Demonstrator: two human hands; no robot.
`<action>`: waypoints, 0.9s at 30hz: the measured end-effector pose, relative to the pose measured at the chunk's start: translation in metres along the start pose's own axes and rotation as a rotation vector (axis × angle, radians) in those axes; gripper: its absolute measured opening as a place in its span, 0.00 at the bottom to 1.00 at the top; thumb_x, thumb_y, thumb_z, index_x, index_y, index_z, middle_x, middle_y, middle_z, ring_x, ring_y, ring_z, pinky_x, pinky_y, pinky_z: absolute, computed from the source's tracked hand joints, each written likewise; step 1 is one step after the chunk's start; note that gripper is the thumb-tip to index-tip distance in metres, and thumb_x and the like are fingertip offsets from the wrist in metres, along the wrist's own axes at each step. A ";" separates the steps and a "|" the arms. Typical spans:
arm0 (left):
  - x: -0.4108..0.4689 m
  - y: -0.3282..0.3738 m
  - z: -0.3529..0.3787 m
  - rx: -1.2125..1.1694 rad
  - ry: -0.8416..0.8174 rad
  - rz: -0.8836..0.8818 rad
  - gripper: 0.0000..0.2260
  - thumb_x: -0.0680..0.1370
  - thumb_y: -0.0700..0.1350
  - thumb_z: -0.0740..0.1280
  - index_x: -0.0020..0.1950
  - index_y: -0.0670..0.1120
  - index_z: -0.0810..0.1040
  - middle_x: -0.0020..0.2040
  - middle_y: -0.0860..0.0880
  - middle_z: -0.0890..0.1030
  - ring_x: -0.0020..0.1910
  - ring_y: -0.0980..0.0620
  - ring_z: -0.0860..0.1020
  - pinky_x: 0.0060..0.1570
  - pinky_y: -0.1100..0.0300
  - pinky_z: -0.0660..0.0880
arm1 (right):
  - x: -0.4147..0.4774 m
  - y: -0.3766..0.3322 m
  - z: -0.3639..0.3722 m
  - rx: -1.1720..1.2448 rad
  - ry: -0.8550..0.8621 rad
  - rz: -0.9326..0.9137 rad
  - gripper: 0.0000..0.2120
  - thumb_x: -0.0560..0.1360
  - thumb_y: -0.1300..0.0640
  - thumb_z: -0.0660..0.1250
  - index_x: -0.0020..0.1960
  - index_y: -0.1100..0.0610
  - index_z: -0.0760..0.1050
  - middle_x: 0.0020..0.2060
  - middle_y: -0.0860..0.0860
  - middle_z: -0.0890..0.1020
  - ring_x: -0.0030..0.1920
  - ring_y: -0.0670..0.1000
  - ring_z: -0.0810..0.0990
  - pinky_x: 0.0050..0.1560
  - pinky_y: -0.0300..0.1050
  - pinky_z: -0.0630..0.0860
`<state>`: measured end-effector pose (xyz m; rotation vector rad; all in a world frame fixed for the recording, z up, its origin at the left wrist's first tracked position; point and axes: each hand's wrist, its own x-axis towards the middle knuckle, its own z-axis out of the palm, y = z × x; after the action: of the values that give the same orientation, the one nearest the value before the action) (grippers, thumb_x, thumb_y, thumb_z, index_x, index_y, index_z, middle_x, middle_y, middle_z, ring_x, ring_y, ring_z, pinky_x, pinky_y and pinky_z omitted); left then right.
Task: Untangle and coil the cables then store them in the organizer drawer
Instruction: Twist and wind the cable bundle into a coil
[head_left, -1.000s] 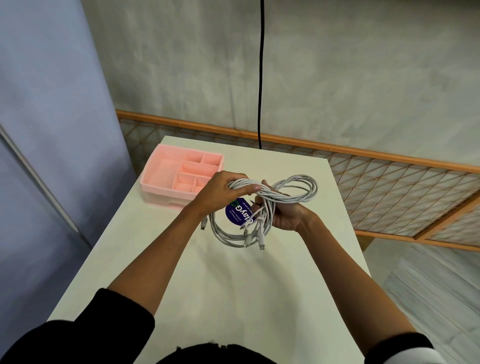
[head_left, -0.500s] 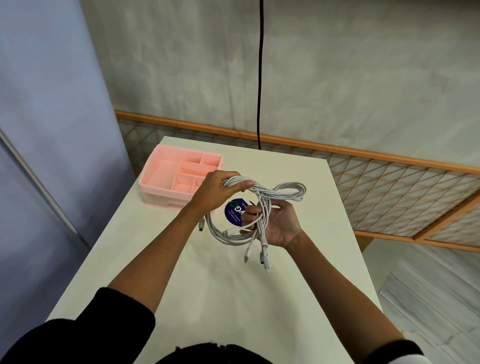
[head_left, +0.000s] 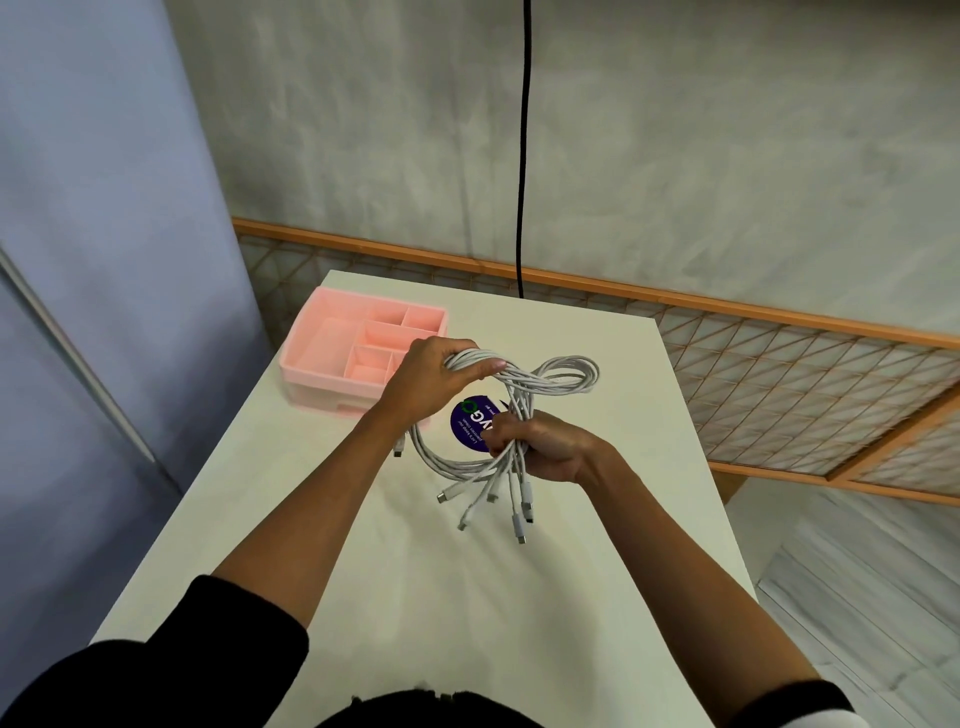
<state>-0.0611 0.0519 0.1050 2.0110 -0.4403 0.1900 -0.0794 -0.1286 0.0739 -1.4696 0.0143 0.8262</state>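
Hanging above the middle of a white rectangular tabletop (head_left: 467, 597), a tangled bundle of white charging cables (head_left: 569, 371) is held off the surface between a person's two bare hands. The left hand (head_left: 428, 387) grips the top of the bundle, fingers curled over the gathered strands and thumb laid along them. The right hand (head_left: 550, 447), lower and nearer the camera, is closed in a fist round the same strands where they cross, fingers pressed together.

One loop of cable bulges out to the right above that fist, and another sags in an arc below the left wrist. Several white plug ends (head_left: 522, 514) dangle loose beneath the right hand.

A round dark-blue sticker with white lettering (head_left: 467, 431) shows through the loop between the hands. Whether it lies on the table or is fixed to the cables cannot be told.

A pale pink plastic desk organizer (head_left: 332, 338), its top divided into open compartments, stands at the table's far left corner, just behind the left hand. Black sleeves (head_left: 197, 660) cover the upper arms. Beyond the table, a thin black cord (head_left: 523, 156) hangs down a grey plaster wall above a wood-framed lattice rail (head_left: 779, 364).
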 end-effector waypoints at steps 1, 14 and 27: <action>0.000 0.000 0.001 0.010 0.003 0.000 0.12 0.73 0.53 0.71 0.44 0.44 0.85 0.35 0.50 0.83 0.34 0.58 0.78 0.35 0.66 0.71 | 0.001 -0.001 0.000 -0.050 0.012 0.027 0.06 0.69 0.65 0.68 0.39 0.60 0.70 0.33 0.54 0.72 0.35 0.49 0.73 0.37 0.42 0.73; 0.000 -0.011 0.013 0.247 0.215 -0.153 0.16 0.76 0.57 0.68 0.48 0.44 0.84 0.39 0.46 0.84 0.36 0.48 0.79 0.36 0.57 0.73 | 0.004 -0.014 0.025 -0.903 0.697 0.037 0.14 0.78 0.63 0.59 0.62 0.65 0.62 0.51 0.61 0.79 0.50 0.61 0.80 0.44 0.49 0.74; -0.014 -0.031 0.015 0.244 0.223 -0.314 0.14 0.76 0.53 0.68 0.40 0.43 0.82 0.35 0.43 0.81 0.34 0.45 0.74 0.34 0.59 0.64 | -0.020 -0.067 0.011 -0.953 0.424 -0.571 0.12 0.76 0.50 0.67 0.48 0.59 0.81 0.43 0.53 0.84 0.43 0.51 0.81 0.44 0.46 0.75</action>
<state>-0.0628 0.0550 0.0680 2.2351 0.0441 0.2788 -0.0662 -0.1205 0.1427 -2.3570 -0.5204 -0.0076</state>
